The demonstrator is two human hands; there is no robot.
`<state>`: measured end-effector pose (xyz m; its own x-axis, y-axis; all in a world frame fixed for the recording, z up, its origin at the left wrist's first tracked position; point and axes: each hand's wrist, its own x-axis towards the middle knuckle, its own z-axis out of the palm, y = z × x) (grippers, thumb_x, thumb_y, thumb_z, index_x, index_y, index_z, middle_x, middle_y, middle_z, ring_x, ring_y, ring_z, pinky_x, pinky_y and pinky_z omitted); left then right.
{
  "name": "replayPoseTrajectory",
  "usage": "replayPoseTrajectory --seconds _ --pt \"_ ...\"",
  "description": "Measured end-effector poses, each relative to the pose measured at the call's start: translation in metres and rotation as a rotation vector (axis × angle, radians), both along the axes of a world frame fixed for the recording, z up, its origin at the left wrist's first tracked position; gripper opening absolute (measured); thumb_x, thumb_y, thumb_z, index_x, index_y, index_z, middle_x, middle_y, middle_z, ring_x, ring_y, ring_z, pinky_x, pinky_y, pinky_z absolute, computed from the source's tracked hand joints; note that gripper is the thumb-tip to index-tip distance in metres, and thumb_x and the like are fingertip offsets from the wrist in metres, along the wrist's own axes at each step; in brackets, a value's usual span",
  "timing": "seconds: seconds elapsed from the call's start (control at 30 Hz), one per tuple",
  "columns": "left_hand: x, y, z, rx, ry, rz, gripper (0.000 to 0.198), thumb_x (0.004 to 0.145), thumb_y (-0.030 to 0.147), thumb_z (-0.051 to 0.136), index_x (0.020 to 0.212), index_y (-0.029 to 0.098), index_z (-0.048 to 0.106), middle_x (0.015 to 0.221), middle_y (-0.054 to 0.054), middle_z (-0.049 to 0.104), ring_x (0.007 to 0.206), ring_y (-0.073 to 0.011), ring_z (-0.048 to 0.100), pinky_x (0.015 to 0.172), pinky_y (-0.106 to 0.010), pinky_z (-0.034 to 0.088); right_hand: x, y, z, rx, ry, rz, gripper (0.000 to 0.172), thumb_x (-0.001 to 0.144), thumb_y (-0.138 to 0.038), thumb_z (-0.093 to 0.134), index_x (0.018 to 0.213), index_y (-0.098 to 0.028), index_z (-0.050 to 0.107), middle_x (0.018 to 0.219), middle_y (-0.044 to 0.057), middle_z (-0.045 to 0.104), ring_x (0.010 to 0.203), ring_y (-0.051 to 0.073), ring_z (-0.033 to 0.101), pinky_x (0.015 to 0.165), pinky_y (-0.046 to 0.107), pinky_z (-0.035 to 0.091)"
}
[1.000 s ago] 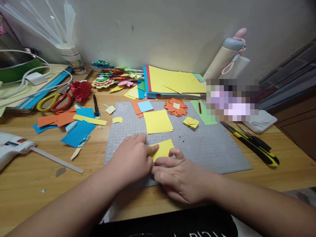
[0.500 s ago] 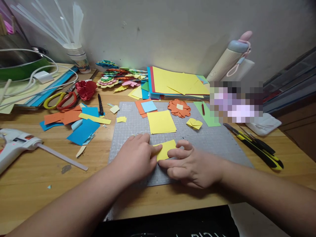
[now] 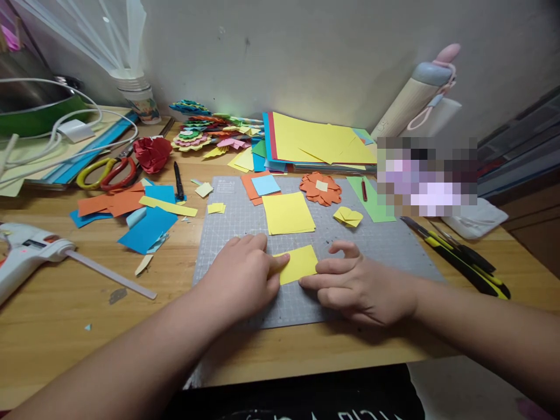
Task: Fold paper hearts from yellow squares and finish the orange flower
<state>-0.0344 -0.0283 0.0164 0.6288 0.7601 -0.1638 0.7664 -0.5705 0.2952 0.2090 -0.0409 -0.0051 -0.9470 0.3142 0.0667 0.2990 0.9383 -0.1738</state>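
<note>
The left hand (image 3: 240,277) is unclenched, a fingertip pressing the left side of a small yellow paper (image 3: 300,263). The right hand (image 3: 363,286), gripping nothing, has loosely bent fingers at the paper's right and near edges. The paper lies on a grey cutting mat (image 3: 376,251); beyond it sit yellow squares (image 3: 289,213) and an orange paper flower (image 3: 320,189). A glue gun (image 3: 35,251) rests on the surface (image 3: 100,361), far left.
</note>
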Motion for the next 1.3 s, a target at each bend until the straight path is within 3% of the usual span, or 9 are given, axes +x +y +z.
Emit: replayPoseTrajectory --seconds 0.27,0.43,0.7,1.13,1.3 --pt "0.000 0.001 -0.002 0.015 0.005 -0.011 0.030 0.087 0.027 0.044 0.105 0.030 0.068 0.080 -0.005 0.051 0.077 -0.0208 0.048 0.068 -0.033 0.034 0.014 -0.005 0.004 -0.013 0.029 -0.060 0.018 0.077 -0.017 0.041 0.091 -0.022 0.051 0.112 -0.001 0.065 0.094 0.017 0.053 0.094 0.041 0.017" --pt "0.001 0.001 0.000 0.008 0.014 -0.009 0.031 0.087 0.028 0.042 0.105 0.029 0.069 0.078 -0.005 0.051 0.075 -0.0209 0.048 0.067 -0.032 0.033 -0.002 -0.003 0.004 0.026 0.027 0.014 0.018 0.079 -0.016 0.043 0.094 -0.022 0.051 0.128 -0.003 0.058 0.107 0.016 0.048 0.100 0.042 0.011" --pt "0.000 0.001 -0.002 0.005 0.007 -0.009 0.032 0.088 0.028 0.041 0.104 0.030 0.069 0.080 -0.005 0.051 0.077 -0.0213 0.047 0.068 -0.033 0.033 -0.004 0.005 0.001 0.000 -0.024 0.034 0.015 0.081 -0.017 0.043 0.092 -0.022 0.051 0.117 -0.002 0.063 0.099 0.015 0.053 0.100 0.044 0.008" --pt "-0.001 0.003 -0.006 0.037 -0.010 -0.025 0.028 0.086 0.028 0.044 0.100 0.032 0.068 0.077 -0.004 0.050 0.075 -0.0212 0.047 0.065 -0.032 0.031 0.034 -0.002 0.002 -0.064 0.045 -0.117 0.021 0.079 -0.015 0.040 0.093 -0.024 0.053 0.120 -0.001 0.064 0.099 0.018 0.057 0.101 0.043 0.009" --pt "0.000 0.001 -0.007 0.054 0.002 -0.040 0.026 0.086 0.026 0.045 0.097 0.028 0.069 0.078 -0.005 0.051 0.075 -0.0211 0.047 0.065 -0.032 0.032 0.033 -0.002 0.011 -0.109 0.058 -0.200 0.020 0.076 -0.013 0.041 0.089 -0.023 0.050 0.108 0.000 0.067 0.094 0.019 0.058 0.097 0.045 0.016"
